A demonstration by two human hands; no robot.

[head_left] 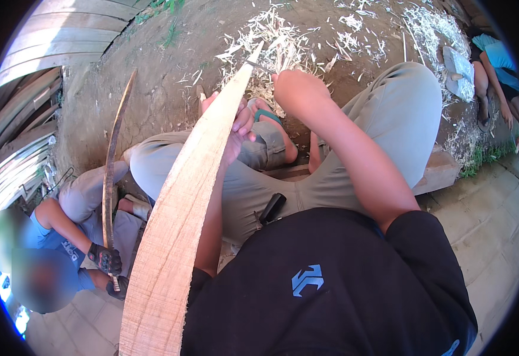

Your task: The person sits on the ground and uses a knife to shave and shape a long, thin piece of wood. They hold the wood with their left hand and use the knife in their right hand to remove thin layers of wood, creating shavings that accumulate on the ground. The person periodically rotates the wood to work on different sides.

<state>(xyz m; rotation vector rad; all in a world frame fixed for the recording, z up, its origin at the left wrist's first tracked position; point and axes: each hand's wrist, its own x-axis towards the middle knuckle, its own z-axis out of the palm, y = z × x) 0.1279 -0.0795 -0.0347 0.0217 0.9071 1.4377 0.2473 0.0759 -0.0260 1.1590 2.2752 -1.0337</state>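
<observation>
Gripping wooden blank from beneath, left hand | right hand fisted on blade

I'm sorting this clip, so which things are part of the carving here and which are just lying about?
In use:
left hand
right hand
pale wooden plank
blade

Lying about:
wood shavings
grey stone
black object in the lap

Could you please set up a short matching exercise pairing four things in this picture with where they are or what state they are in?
Things:
1. pale wooden plank
2. right hand
3. wood shavings
4. dark curved stick

Places or states:
A. scattered on the dirt ground
B. held by a gloved co-worker at the left
C. closed on a thin blade at the plank's far tip
D. steadied by the left hand, running from the chest outward

Pairs: 1-D, 2-C, 3-A, 4-B
</observation>
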